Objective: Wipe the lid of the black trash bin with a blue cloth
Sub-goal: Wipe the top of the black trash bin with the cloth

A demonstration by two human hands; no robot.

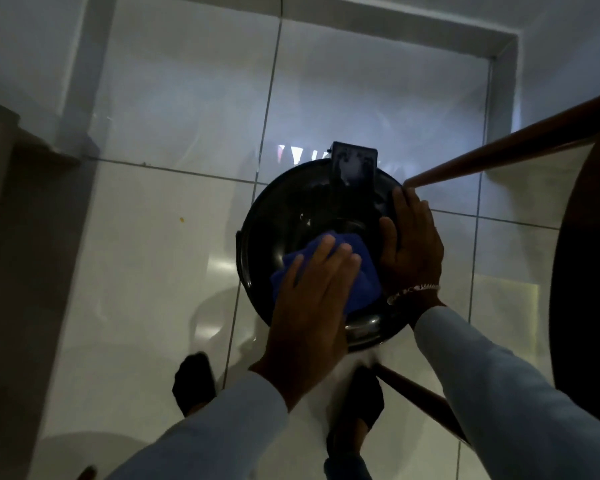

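Observation:
The round black trash bin lid [291, 209] fills the middle of the head view, seen from above, with a raised black flap at its far edge. A folded blue cloth [364, 282] lies on the lid's near half. My left hand [309, 299] lies flat on the cloth with its fingers spread, pressing it onto the lid. My right hand [409, 244] rests against the lid's right rim with a silver bracelet at the wrist; its fingers are curved over the edge.
White glossy floor tiles [153, 258] surround the bin. Brown wooden chair legs [499, 154] and a round seat [582, 271] stand close on the right. My two dark-socked feet are near the bottom. A wall base and step run along the left.

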